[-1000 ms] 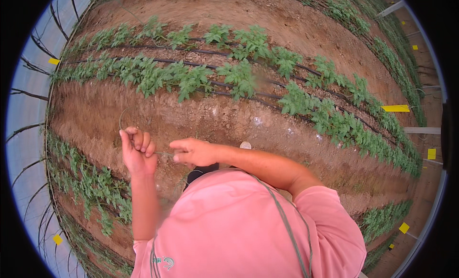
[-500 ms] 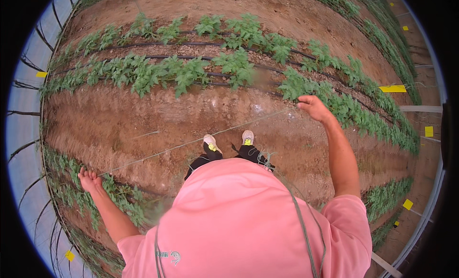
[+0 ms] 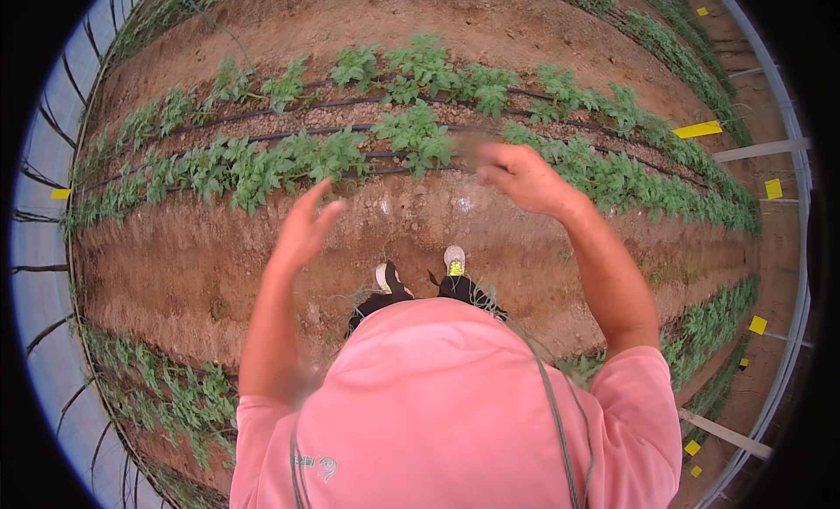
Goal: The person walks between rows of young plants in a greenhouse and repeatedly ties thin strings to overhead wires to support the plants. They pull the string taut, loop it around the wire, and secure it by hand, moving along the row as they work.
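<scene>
My left hand point(image 3: 304, 229) is raised over the soil path, its thumb and fingers apart, with nothing visible between them. My right hand point(image 3: 525, 178) reaches over the edge of the near row of leafy green plants point(image 3: 411, 137), fingers bent and drawn together. Its fingertips are blurred, and whatever they pinch cannot be made out. Green twine point(image 3: 553, 404) hangs in strands down the front of my pink shirt point(image 3: 437, 378). A loose tangle of twine point(image 3: 490, 301) shows beside my right leg.
Black drip hoses point(image 3: 376, 156) run along the plant rows. My shoes point(image 3: 454, 261) stand on the brown soil path point(image 3: 219, 264). Another plant row point(image 3: 175, 391) lies behind on the left. Yellow cards point(image 3: 697, 129) hang at the right, near a pale post point(image 3: 759, 149).
The twine stretched between my hands is no longer visible. My left hand moved up and right, its fingers now apart; my right hand moved left and slightly up toward the plants. The view shifted slightly.
</scene>
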### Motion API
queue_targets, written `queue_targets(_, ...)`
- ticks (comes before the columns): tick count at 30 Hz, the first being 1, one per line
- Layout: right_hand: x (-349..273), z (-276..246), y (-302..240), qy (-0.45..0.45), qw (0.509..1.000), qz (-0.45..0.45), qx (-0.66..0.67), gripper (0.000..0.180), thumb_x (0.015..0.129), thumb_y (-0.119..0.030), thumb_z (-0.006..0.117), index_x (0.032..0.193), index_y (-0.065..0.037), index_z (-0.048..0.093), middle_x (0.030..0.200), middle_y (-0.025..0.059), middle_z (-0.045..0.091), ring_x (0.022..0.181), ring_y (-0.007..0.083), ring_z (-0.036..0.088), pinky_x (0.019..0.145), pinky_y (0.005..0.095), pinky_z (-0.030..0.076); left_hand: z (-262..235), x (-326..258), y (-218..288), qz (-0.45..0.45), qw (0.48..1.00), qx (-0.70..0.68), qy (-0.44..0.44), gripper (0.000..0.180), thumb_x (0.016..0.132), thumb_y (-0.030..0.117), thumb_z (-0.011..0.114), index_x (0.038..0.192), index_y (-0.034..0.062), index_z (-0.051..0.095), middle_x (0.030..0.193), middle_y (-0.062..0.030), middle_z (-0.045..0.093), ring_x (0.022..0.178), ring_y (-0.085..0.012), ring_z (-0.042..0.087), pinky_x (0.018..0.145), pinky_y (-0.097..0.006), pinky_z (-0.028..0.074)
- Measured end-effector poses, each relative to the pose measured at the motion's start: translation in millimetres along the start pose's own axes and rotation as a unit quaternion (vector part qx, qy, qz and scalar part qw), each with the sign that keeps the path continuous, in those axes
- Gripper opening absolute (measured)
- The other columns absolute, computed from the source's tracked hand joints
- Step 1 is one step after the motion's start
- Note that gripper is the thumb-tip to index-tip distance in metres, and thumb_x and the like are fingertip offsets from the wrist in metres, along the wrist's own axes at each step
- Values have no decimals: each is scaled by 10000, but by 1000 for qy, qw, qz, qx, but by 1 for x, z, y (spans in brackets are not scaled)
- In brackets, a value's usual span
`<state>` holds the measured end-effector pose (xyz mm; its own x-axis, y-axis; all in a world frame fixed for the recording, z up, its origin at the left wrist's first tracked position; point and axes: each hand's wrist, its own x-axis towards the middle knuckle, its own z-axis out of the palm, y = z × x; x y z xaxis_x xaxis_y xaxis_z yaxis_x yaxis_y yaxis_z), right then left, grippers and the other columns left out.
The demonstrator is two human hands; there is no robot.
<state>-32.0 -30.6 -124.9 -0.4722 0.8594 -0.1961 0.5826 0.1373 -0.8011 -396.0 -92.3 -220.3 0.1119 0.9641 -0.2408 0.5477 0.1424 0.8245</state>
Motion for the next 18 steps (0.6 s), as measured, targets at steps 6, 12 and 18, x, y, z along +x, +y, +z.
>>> queue_targets(6, -2, -49, -82, 79, 993, -80, -41, 133, 918, -65, 624, 947, 12, 519, 743, 126, 578, 678, 198, 498, 663, 359, 462, 31, 43, 176, 171, 954, -215, -124, 224, 976, 148, 619, 1155, 19, 579, 956, -10, 606, 866, -83, 540, 767, -260, 463)
queue_targets(12, -58, -191, -94, 242, 937, -149, -202, 133, 904, -55, 645, 967, 18, 553, 783, 158, 555, 696, 272, 489, 684, 351, 465, -25, 53, 216, 209, 948, -237, 29, 82, 959, 96, 640, 923, 22, 639, 706, 94, 475, 627, -13, 368, 533, -201, 298)
queue_targets(18, -105, -326, -139, 418, 750, -286, -426, 85, 845, -13, 623, 927, -29, 608, 822, 132, 628, 810, 339, 613, 695, 414, 483, -63, 39, 282, 237, 929, -264, 107, 131, 937, 134, 666, 860, 40, 619, 672, 80, 486, 567, -9, 384, 488, -208, 286)
